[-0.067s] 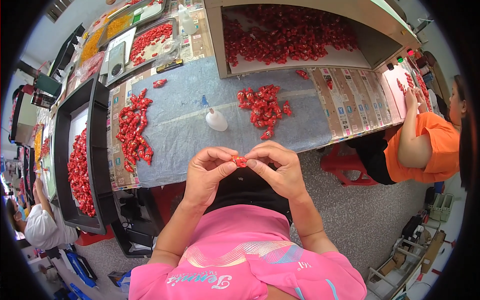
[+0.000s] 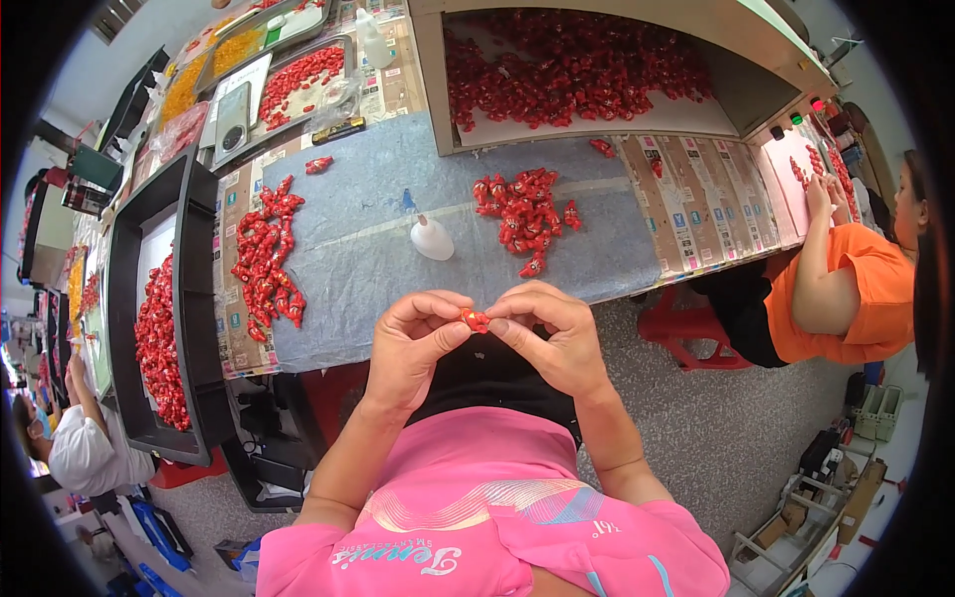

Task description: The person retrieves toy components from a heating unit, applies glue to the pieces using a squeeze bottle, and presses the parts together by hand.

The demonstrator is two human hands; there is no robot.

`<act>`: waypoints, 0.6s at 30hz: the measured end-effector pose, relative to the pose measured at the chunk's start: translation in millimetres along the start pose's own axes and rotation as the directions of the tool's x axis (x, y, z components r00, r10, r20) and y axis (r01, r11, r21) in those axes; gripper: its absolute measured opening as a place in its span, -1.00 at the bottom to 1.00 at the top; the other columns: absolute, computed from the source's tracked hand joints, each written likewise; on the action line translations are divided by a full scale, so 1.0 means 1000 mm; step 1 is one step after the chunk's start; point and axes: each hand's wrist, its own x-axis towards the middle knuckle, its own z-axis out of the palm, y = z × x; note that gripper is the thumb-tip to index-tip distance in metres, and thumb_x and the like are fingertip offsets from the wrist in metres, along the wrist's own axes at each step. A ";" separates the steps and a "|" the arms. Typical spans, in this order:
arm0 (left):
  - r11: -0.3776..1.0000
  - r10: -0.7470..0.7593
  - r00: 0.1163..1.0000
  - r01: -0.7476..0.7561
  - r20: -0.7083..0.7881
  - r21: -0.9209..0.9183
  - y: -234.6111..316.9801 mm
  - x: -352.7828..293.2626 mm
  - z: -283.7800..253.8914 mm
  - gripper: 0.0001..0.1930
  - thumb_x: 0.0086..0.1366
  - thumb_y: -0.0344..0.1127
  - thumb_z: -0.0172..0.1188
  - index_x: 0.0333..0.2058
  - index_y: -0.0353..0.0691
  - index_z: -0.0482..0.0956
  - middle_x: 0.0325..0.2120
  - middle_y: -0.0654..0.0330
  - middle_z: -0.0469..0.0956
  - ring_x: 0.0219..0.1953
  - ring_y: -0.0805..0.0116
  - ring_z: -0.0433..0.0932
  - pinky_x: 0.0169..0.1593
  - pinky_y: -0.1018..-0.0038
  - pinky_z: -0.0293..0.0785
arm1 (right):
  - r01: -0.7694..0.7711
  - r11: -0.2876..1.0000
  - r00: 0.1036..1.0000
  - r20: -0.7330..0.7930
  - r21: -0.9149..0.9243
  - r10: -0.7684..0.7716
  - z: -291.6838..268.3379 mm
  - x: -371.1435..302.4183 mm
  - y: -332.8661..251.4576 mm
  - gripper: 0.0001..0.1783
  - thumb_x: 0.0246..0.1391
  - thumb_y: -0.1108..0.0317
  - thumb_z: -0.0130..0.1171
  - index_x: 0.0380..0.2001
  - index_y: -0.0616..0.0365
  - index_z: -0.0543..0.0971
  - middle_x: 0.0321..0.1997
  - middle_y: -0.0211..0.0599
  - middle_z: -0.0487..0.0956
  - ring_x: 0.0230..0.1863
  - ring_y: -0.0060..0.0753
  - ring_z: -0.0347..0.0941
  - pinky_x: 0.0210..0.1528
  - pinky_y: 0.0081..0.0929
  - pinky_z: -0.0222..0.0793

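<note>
A small red figurine [image 2: 476, 320] with light markings is pinched between my two hands, just off the table's near edge. My left hand [image 2: 418, 333] grips its left end with thumb and fingertips. On its other end, my right hand [image 2: 550, 333] closes thumb and fingers in the same way. Beyond the hands, a heap of similar red pieces [image 2: 522, 214] lies on the blue-grey cloth [image 2: 348, 239]. Left of that heap stands a small white squeeze bottle [image 2: 432, 241]. Another group of red pieces [image 2: 264, 259] is spread along the cloth's left edge.
A black tray [image 2: 204, 328] of red pieces stands at the left. An open-fronted box [image 2: 587, 144] piled with them is at the back. A phone [image 2: 232, 119] and a metal tray [image 2: 343, 55] are at the far left. A person in orange [image 2: 836, 289] works at right.
The red figurine has turned slightly between my fingertips. Both hands keep nearly the same place, and the things on the table look the same.
</note>
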 end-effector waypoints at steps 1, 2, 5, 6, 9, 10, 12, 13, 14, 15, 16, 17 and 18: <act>1.000 0.001 1.000 -0.001 -0.001 0.000 0.000 0.000 -0.001 -0.81 0.07 -0.66 0.24 -0.35 -0.28 0.52 -0.22 0.10 0.53 -0.21 0.42 0.55 -0.09 0.55 0.52 | 0.009 1.000 1.000 0.000 0.003 -0.009 0.001 0.000 -0.001 -0.88 -0.04 0.53 0.26 -0.35 0.20 0.61 -0.35 -0.35 0.55 -0.51 -0.70 0.41 -0.49 -0.72 0.29; 1.000 0.023 1.000 -0.023 0.010 0.004 0.000 0.000 -0.002 -0.81 0.06 -0.67 0.24 -0.35 -0.28 0.53 -0.22 0.12 0.52 -0.21 0.42 0.54 -0.08 0.54 0.51 | 0.018 1.000 1.000 0.000 0.005 -0.018 0.002 0.000 -0.002 -0.87 -0.04 0.54 0.26 -0.35 0.20 0.62 -0.35 -0.36 0.55 -0.52 -0.71 0.40 -0.50 -0.73 0.28; 0.998 0.057 0.998 -0.058 0.038 0.024 0.002 -0.001 -0.003 -0.80 0.05 -0.69 0.24 -0.37 -0.27 0.53 -0.22 0.14 0.50 -0.21 0.43 0.53 -0.07 0.54 0.49 | 0.039 0.999 0.999 0.012 -0.021 -0.039 0.002 0.000 -0.003 -0.86 -0.05 0.55 0.27 -0.34 0.20 0.62 -0.34 -0.36 0.54 -0.53 -0.72 0.39 -0.51 -0.74 0.27; 0.997 0.068 0.996 -0.070 0.057 0.039 0.002 -0.002 -0.004 -0.79 0.04 -0.69 0.24 -0.38 -0.26 0.53 -0.23 0.15 0.50 -0.21 0.44 0.53 -0.07 0.53 0.49 | 0.039 0.999 0.999 0.014 -0.021 -0.039 0.002 0.000 -0.004 -0.86 -0.05 0.55 0.27 -0.34 0.20 0.62 -0.34 -0.36 0.54 -0.53 -0.72 0.39 -0.51 -0.74 0.27; 0.997 0.076 0.994 -0.078 0.074 0.026 0.003 -0.002 -0.006 -0.79 0.04 -0.69 0.24 -0.38 -0.25 0.53 -0.23 0.15 0.50 -0.21 0.44 0.53 -0.08 0.53 0.49 | 0.019 1.000 1.000 0.001 -0.012 -0.019 0.002 0.000 -0.005 -0.84 -0.06 0.55 0.27 -0.33 0.19 0.62 -0.34 -0.36 0.54 -0.53 -0.72 0.39 -0.51 -0.73 0.27; 0.997 0.076 0.994 -0.078 0.073 0.025 0.003 -0.002 -0.007 -0.79 0.04 -0.69 0.24 -0.38 -0.25 0.53 -0.23 0.15 0.50 -0.21 0.44 0.53 -0.08 0.53 0.49 | 0.017 1.000 1.000 -0.001 -0.005 -0.017 0.002 0.000 -0.006 -0.84 -0.07 0.54 0.28 -0.33 0.19 0.62 -0.34 -0.36 0.54 -0.53 -0.72 0.38 -0.51 -0.73 0.26; 0.995 0.084 0.994 -0.088 0.074 0.050 0.003 -0.003 -0.007 -0.79 0.04 -0.68 0.25 -0.38 -0.25 0.52 -0.23 0.15 0.50 -0.21 0.44 0.53 -0.08 0.54 0.49 | 0.013 1.000 1.000 -0.002 0.003 -0.013 0.003 -0.001 -0.006 -0.83 -0.07 0.54 0.28 -0.33 0.19 0.62 -0.34 -0.36 0.54 -0.53 -0.72 0.37 -0.51 -0.74 0.26; 0.995 0.085 0.994 -0.088 0.072 0.049 0.004 -0.003 -0.007 -0.79 0.04 -0.68 0.25 -0.38 -0.25 0.52 -0.23 0.15 0.50 -0.21 0.44 0.53 -0.08 0.54 0.49 | 0.028 1.000 1.000 0.006 -0.010 -0.028 0.003 0.000 -0.006 -0.83 -0.07 0.54 0.28 -0.33 0.19 0.62 -0.34 -0.37 0.54 -0.54 -0.72 0.36 -0.50 -0.73 0.25; 0.995 0.082 0.994 -0.085 0.071 0.044 0.004 -0.003 -0.006 -0.79 0.04 -0.68 0.25 -0.37 -0.26 0.52 -0.23 0.15 0.50 -0.21 0.44 0.53 -0.08 0.54 0.49 | 0.043 0.999 0.999 0.012 -0.023 -0.042 0.003 0.000 -0.005 -0.83 -0.07 0.53 0.28 -0.33 0.18 0.62 -0.34 -0.37 0.54 -0.54 -0.72 0.35 -0.50 -0.73 0.25; 0.996 0.079 0.994 -0.082 0.069 0.038 0.003 -0.003 -0.006 -0.78 0.04 -0.68 0.25 -0.36 -0.26 0.51 -0.24 0.15 0.50 -0.21 0.44 0.53 -0.09 0.54 0.48 | 0.041 0.999 0.999 0.012 -0.023 -0.041 0.004 -0.001 -0.004 -0.83 -0.07 0.53 0.28 -0.33 0.18 0.62 -0.34 -0.37 0.54 -0.54 -0.72 0.35 -0.50 -0.73 0.25; 0.996 0.078 0.995 -0.081 0.069 0.038 0.003 -0.003 -0.006 -0.78 0.04 -0.68 0.25 -0.36 -0.26 0.51 -0.24 0.15 0.50 -0.21 0.44 0.53 -0.09 0.54 0.48 | 0.052 0.998 0.999 0.011 -0.026 -0.052 0.004 -0.001 -0.002 -0.83 -0.07 0.53 0.28 -0.33 0.18 0.62 -0.34 -0.37 0.54 -0.54 -0.72 0.34 -0.50 -0.72 0.25; 0.996 0.079 0.995 -0.081 0.069 0.037 0.002 -0.003 -0.007 -0.79 0.04 -0.67 0.25 -0.35 -0.26 0.51 -0.24 0.15 0.50 -0.21 0.44 0.52 -0.09 0.55 0.48 | 0.062 0.998 0.998 0.010 -0.028 -0.062 0.005 -0.001 -0.002 -0.84 -0.07 0.53 0.28 -0.33 0.18 0.62 -0.35 -0.37 0.54 -0.54 -0.72 0.34 -0.50 -0.72 0.25; 0.996 0.079 0.994 -0.081 0.069 0.036 0.002 -0.003 -0.007 -0.79 0.05 -0.67 0.26 -0.35 -0.27 0.51 -0.25 0.15 0.50 -0.22 0.45 0.52 -0.09 0.55 0.48 | 0.062 0.998 0.998 0.009 -0.027 -0.061 0.006 -0.001 -0.002 -0.84 -0.07 0.53 0.28 -0.33 0.18 0.62 -0.35 -0.37 0.54 -0.54 -0.72 0.34 -0.50 -0.72 0.25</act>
